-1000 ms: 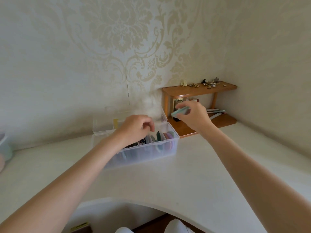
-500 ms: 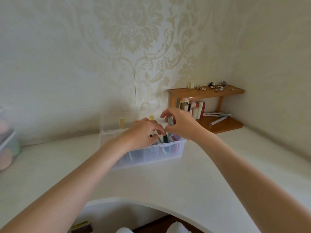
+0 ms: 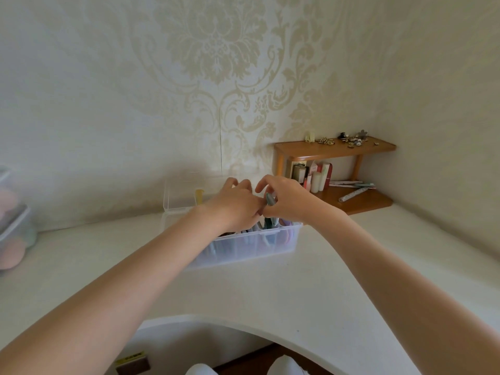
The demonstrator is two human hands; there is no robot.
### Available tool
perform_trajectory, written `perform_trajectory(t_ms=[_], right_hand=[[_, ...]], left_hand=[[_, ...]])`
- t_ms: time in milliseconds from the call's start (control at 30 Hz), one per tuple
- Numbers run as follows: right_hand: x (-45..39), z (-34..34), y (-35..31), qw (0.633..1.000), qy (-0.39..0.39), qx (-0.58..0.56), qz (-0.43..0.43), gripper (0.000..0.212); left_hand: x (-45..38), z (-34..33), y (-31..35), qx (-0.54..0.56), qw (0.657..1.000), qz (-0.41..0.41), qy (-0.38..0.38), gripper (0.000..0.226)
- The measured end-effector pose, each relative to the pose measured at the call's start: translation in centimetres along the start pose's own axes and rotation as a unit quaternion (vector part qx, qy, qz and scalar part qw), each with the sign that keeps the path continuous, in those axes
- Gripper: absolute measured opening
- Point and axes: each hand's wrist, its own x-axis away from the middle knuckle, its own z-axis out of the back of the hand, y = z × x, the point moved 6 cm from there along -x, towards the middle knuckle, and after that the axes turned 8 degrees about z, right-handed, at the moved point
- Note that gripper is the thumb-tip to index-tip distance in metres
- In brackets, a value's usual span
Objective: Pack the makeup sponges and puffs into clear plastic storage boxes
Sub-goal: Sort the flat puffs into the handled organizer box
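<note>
A clear plastic storage box [image 3: 281,243] stands on the white desk [image 3: 270,290], its lid [image 3: 178,193] raised at the back. Flat puffs in several colours stand on edge inside it. My right hand [image 3: 286,201] pinches a thin teal puff [image 3: 269,199] above the box's right end, its lower edge among the packed puffs. My left hand [image 3: 232,208] reaches into the box just left of it, fingers bent down onto the puffs; I cannot tell whether it grips one.
A second clear container [image 3: 13,226] with pink sponges stands at the far left edge. A wooden corner shelf [image 3: 335,148] at the back right carries small trinkets, bottles and pens. The desk's front edge curves inward near me.
My right hand carried the teal puff from near the shelf to the box and lowered it among the other puffs. My left hand has stayed in the box.
</note>
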Motion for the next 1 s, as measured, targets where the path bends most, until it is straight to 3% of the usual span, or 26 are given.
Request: perform_trajectory(t_ms=[100, 267, 600, 1000], right_hand=[[0.3, -0.2, 0.1, 1.000, -0.011, -0.006, -0.009, 0.045], [1.1, -0.4, 1.2, 0.999, -0.006, -0.043, -0.027, 0.043], [0.6, 1.7, 1.6, 0.992, 0.116, -0.042, -0.020, 0.045], [0.8, 0.3, 0.7, 0.998, 0.059, -0.009, -0.005, 0.046]], left_hand=[[-0.7, 0.4, 0.9, -0.031, 0.999, -0.013, -0.012, 0.037], [-1.1, 0.8, 0.4, 0.074, 0.995, 0.026, -0.063, 0.037], [-0.5, 0.4, -0.2, 0.238, 0.965, 0.054, -0.096, 0.035], [-0.9, -0.3, -0.4, 0.166, 0.980, 0.092, -0.057, 0.029]])
